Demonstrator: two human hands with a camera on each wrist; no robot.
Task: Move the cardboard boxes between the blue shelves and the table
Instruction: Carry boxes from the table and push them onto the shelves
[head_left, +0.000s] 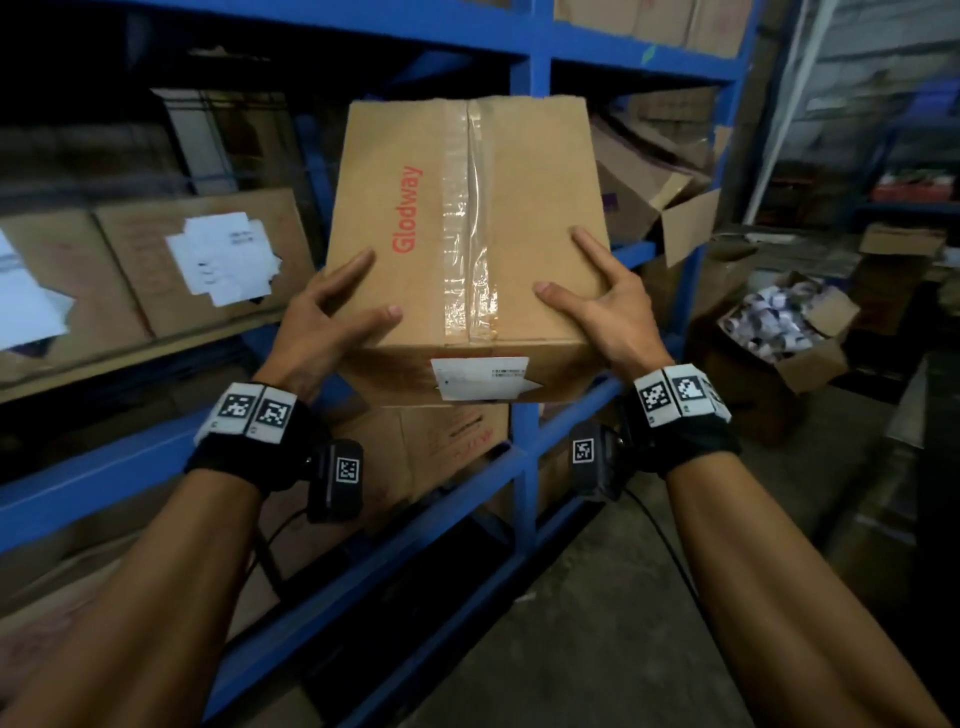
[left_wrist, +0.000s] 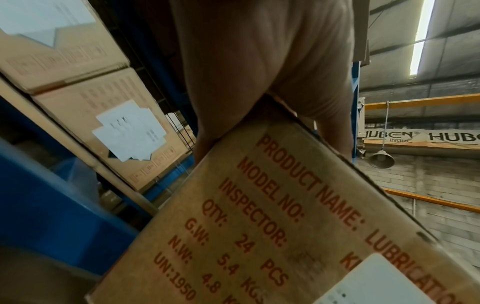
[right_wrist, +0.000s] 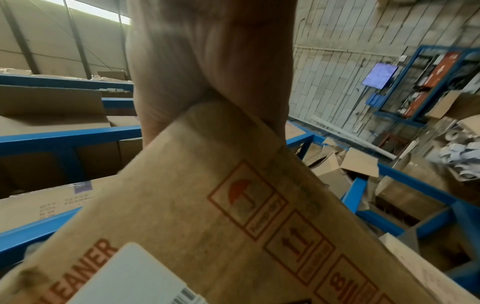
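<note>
Head view: box (head_left: 467, 249) between hands, before shelf upright (head_left: 530, 78)

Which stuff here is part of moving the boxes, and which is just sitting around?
Part of the job:
Glodway box, held by the left hand and right hand
blue shelves

Just sitting around:
open box of white rolls
labelled boxes on the shelf

You stand on a grey concrete floor (head_left: 597, 623). A pale block wall (right_wrist: 337, 61) rises past a hanging grey metal lamp (left_wrist: 381, 160), under a bright strip skylight (left_wrist: 420, 37) overhead.
</note>
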